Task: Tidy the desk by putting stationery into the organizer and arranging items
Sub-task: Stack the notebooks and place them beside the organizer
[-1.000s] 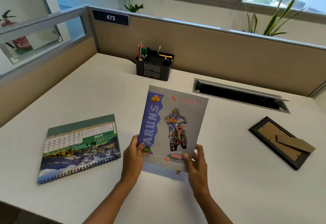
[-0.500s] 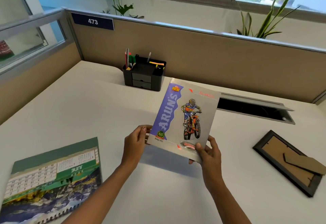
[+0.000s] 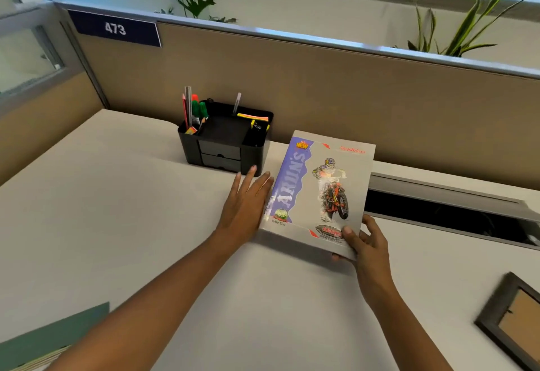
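Fingers (image 3: 253, 179) of the left hand (image 3: 244, 210) lie straight, slightly spread, against the left edge of the glossy grey notebook with a motorbike rider (image 3: 321, 189). The right hand (image 3: 369, 243) pinches its 5 o'clock corner, thumb on the cover. The notebook is at 4 o'clock of the black plastic desk organizer (image 3: 225, 148), just beside it.

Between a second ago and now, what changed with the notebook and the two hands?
The notebook has been carried forward and rightward to just right of the organizer. The left hand let go of its lower corner and now lies with straight fingers along the left edge; the right hand still grips the lower right corner. The organizer, calendar and frame lie as before.
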`<state>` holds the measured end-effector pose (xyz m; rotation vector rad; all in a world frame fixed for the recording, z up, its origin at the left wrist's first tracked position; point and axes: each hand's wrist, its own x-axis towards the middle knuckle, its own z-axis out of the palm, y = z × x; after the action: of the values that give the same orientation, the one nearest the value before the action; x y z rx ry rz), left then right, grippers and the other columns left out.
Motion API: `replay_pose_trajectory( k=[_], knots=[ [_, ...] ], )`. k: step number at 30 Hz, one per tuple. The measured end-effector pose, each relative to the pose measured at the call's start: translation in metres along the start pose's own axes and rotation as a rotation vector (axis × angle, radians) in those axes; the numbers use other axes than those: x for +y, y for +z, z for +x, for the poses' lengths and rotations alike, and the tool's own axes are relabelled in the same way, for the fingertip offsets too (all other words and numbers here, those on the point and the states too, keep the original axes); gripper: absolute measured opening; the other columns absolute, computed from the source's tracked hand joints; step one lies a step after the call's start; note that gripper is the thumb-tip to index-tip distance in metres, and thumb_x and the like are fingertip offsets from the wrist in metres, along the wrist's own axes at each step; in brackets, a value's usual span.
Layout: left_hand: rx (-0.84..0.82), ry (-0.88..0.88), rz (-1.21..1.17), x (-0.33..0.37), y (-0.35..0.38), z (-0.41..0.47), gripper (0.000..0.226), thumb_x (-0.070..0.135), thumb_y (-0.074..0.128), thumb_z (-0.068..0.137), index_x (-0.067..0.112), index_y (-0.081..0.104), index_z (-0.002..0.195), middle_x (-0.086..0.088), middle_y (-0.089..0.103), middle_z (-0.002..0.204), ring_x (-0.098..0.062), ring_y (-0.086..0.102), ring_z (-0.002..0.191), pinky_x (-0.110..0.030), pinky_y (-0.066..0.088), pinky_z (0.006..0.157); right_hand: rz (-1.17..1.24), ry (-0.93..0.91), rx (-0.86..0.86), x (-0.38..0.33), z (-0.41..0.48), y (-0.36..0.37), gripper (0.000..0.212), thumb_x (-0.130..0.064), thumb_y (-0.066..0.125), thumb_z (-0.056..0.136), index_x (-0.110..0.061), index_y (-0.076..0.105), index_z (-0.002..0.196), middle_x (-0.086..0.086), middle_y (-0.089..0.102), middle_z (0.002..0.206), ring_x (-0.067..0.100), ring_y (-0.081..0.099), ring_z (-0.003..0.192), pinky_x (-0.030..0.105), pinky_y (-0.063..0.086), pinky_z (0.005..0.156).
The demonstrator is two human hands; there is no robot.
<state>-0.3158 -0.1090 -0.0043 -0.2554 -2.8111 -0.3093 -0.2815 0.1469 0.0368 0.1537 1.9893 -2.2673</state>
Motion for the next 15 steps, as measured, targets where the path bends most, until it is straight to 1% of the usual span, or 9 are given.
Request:
replay_pose_trajectory(
  k=[1, 3, 5, 7, 9, 12, 14, 15],
  knots=[
    [0.018, 0.045, 0.047, -0.003, 0.004, 0.007, 0.076, 0.045, 0.074, 0.07, 0.004, 0.051, 0.129, -0.015, 0.053, 0.135, -0.039, 0.04, 0.131, -0.059, 0.024, 0.105, 0.003, 0.003, 0.0, 0.001, 0.006, 0.001, 0.026, -0.005, 0.054, 0.094, -0.028, 0.057, 0.104, 0.001, 0.074, 0.09, 0.025, 0.071, 0.074, 0.035, 0.057, 0.047],
    [0.03, 0.113, 0.146, -0.005, 0.009, 0.019, 0.077, 0.056, 0.061, 0.075, 0.008, 0.047, 0.133, -0.013, 0.05, 0.138, -0.038, 0.037, 0.134, -0.061, 0.024, 0.106, 0.01, 0.014, 0.001, 0.003, 0.015, 0.002, 0.027, -0.004, 0.053, 0.094, -0.029, 0.057, 0.103, -0.002, 0.074, 0.089, 0.022, 0.072, 0.072, 0.034, 0.057, 0.046],
    [0.01, 0.11, 0.295, -0.011, 0.015, 0.03, 0.078, 0.061, 0.055, 0.079, 0.011, 0.043, 0.137, -0.01, 0.045, 0.143, -0.034, 0.029, 0.138, -0.061, 0.015, 0.11, 0.017, 0.028, -0.001, 0.007, 0.023, 0.003, 0.027, -0.004, 0.054, 0.093, -0.026, 0.057, 0.109, -0.001, 0.074, 0.092, 0.023, 0.072, 0.072, 0.033, 0.056, 0.045],
    [-0.003, 0.06, 0.481, -0.021, 0.019, 0.039, 0.075, 0.058, 0.052, 0.084, 0.01, 0.039, 0.141, -0.008, 0.04, 0.147, -0.028, 0.022, 0.142, -0.057, 0.004, 0.113, 0.023, 0.042, -0.002, 0.009, 0.028, 0.003, 0.029, -0.005, 0.054, 0.093, -0.021, 0.054, 0.118, 0.005, 0.073, 0.099, 0.025, 0.072, 0.074, 0.032, 0.055, 0.044],
    [-0.002, 0.038, 0.588, -0.03, 0.02, 0.043, 0.068, 0.051, 0.047, 0.09, 0.01, 0.036, 0.142, -0.006, 0.037, 0.149, -0.023, 0.02, 0.143, -0.054, 0.0, 0.115, 0.03, 0.054, -0.001, 0.012, 0.032, 0.003, 0.032, -0.006, 0.055, 0.093, -0.018, 0.053, 0.122, 0.006, 0.073, 0.1, 0.025, 0.072, 0.075, 0.033, 0.055, 0.045],
    [-0.008, 0.039, 0.622, -0.039, 0.016, 0.043, 0.061, 0.041, 0.042, 0.094, 0.008, 0.03, 0.144, -0.005, 0.033, 0.151, -0.022, 0.016, 0.144, -0.054, -0.005, 0.115, 0.029, 0.071, 0.0, 0.015, 0.036, 0.004, 0.035, -0.005, 0.054, 0.093, -0.015, 0.051, 0.126, 0.008, 0.072, 0.103, 0.027, 0.072, 0.078, 0.033, 0.055, 0.045],
    [0.003, 0.012, 0.618, -0.045, 0.012, 0.042, 0.06, 0.037, 0.042, 0.094, 0.007, 0.028, 0.145, -0.005, 0.032, 0.152, -0.022, 0.013, 0.145, -0.053, -0.008, 0.113, 0.021, 0.078, -0.002, 0.017, 0.039, 0.005, 0.035, -0.005, 0.054, 0.093, -0.015, 0.051, 0.127, 0.009, 0.071, 0.104, 0.026, 0.072, 0.078, 0.033, 0.056, 0.045],
    [0.006, -0.011, 0.617, -0.048, 0.01, 0.041, 0.061, 0.037, 0.042, 0.094, 0.007, 0.028, 0.145, -0.006, 0.031, 0.152, -0.022, 0.012, 0.145, -0.053, -0.007, 0.113, 0.017, 0.084, -0.003, 0.017, 0.04, 0.006, 0.035, -0.005, 0.054, 0.094, -0.016, 0.051, 0.127, 0.009, 0.071, 0.104, 0.026, 0.072, 0.078, 0.033, 0.056, 0.046]
  ],
)
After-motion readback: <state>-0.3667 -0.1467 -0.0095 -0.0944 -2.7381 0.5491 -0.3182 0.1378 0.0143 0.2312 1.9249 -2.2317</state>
